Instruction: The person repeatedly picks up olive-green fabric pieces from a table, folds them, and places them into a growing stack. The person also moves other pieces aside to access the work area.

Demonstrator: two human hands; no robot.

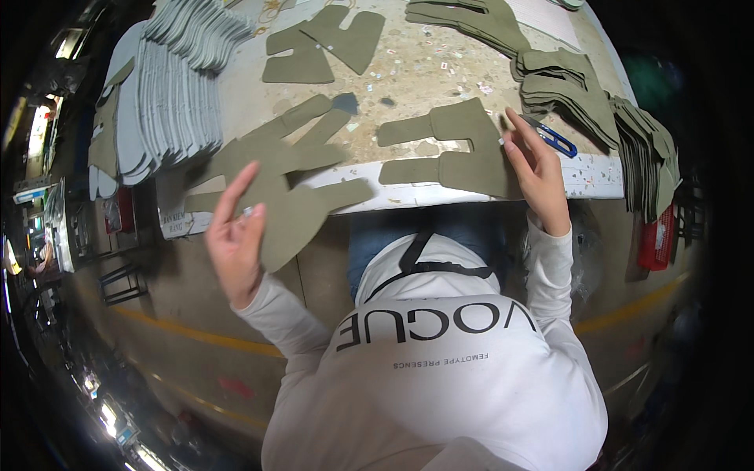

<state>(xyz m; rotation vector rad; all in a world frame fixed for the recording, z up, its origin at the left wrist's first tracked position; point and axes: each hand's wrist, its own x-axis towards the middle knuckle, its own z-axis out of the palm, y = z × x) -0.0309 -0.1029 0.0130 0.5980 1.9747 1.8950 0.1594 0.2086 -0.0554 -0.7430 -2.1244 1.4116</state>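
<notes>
On the left, my left hand [238, 243] has its thumb over the edge of a forked olive cut piece [294, 224]. This piece is blurred and juts past the table's front edge; the fingers beneath it are hidden. A small white sticker shows by the thumb. Another forked olive piece [467, 169] lies flat on the table to the right, its prongs pointing left. My right hand [543, 177] hovers at that piece's right edge, thumb and index finger apart, near a small white sticker [502, 143]. Blue-handled thread snips [559, 141] lie just beyond this hand.
More olive pieces [302, 129] lie under the blurred one, and two overlap [345, 39] farther back. Tall pale grey stacks [177, 102] stand at the left. Olive stacks [561, 86] line the right, some draping over the table edge. A red basket [657, 239] sits below right.
</notes>
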